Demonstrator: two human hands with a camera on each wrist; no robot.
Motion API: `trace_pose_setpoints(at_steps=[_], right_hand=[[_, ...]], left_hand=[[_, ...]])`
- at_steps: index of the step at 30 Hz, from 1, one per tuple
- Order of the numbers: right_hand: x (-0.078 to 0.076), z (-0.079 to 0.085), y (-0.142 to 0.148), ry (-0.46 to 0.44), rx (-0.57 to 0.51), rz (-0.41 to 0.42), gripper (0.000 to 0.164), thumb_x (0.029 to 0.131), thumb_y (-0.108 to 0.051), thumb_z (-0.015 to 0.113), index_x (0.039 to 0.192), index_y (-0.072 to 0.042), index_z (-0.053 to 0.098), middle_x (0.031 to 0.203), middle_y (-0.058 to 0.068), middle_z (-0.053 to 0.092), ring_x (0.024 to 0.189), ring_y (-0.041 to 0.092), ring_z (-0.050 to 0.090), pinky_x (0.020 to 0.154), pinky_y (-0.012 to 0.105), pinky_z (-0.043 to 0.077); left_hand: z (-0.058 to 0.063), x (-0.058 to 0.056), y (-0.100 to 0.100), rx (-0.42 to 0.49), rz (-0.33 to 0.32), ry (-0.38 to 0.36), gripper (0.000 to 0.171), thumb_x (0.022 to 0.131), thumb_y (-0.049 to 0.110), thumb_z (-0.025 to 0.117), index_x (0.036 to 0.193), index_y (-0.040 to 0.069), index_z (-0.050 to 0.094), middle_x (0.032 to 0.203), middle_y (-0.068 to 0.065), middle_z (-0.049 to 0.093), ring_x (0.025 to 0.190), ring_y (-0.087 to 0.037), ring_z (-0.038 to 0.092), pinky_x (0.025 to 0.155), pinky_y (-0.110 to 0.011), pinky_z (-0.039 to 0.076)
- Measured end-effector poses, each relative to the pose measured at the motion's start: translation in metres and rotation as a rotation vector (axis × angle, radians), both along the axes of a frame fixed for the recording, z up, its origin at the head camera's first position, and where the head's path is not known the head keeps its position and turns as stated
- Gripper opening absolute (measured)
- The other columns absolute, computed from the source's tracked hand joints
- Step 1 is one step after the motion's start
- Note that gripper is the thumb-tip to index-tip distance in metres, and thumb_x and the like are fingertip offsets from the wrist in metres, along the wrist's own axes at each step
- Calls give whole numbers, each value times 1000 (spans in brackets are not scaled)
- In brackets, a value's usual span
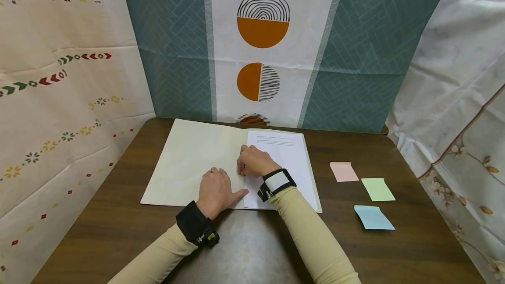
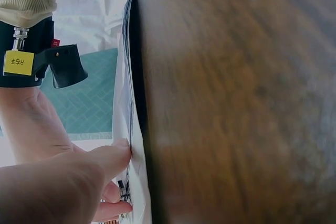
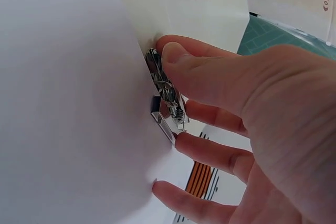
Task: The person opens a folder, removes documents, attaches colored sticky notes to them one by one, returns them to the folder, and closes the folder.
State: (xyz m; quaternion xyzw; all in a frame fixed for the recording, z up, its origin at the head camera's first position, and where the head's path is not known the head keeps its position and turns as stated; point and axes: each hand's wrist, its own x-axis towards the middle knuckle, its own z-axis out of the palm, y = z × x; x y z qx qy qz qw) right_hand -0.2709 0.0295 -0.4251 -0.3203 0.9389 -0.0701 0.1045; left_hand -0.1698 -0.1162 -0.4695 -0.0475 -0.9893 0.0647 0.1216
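An open cream file folder (image 1: 185, 161) lies on the table, with a stack of white paper (image 1: 292, 165) on its right half. At the stack's left edge, by the fold, my right hand (image 1: 256, 161) pinches a metal folder clip (image 3: 167, 90) between thumb and fingers. The right wrist view shows the thumb on the clip's lever side and other fingers spread beside it. My left hand (image 1: 215, 192) rests on the left cover, its thumb (image 2: 113, 156) stretched out to touch the lower edge of the paper near the fold. Most of the clip is hidden in the head view.
Right of the folder lie a pink sticky note (image 1: 344, 172), a green sticky note (image 1: 378, 189) and a blue sticky note (image 1: 374, 218). The brown table (image 1: 118, 231) meets a patterned cloth (image 1: 173, 56) at its back, with more cloth hanging on both sides.
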Motion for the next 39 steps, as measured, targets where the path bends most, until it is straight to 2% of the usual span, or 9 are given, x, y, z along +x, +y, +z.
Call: trace_pose_setpoints(at_steps=[13, 29, 39], right_hand=[[2, 2, -3, 4, 39, -6, 6, 100, -19, 87, 97, -24, 89, 132, 4, 65, 119, 25, 60, 95, 53, 64], [0, 2, -3, -5, 43, -13, 6, 100, -20, 88, 96, -25, 86, 130, 4, 65, 119, 26, 59, 95, 53, 63], [2, 0, -5, 7, 20, -41, 13, 97, -15, 90, 88, -23, 83, 128, 5, 64, 118, 25, 58, 92, 50, 63]], left_hand=[[1, -1, 0, 3, 5, -45, 93, 86, 88, 75, 86, -5, 72, 73, -13, 60, 69, -26, 65, 65, -33, 55], [2, -2, 0, 61, 20, -95, 94, 85, 86, 76, 95, -8, 75, 81, -18, 64, 77, -31, 70, 69, -37, 59], [3, -1, -1, 59, 20, -40, 94, 83, 87, 78, 95, -6, 76, 84, -19, 65, 79, -33, 69, 67, -37, 57]])
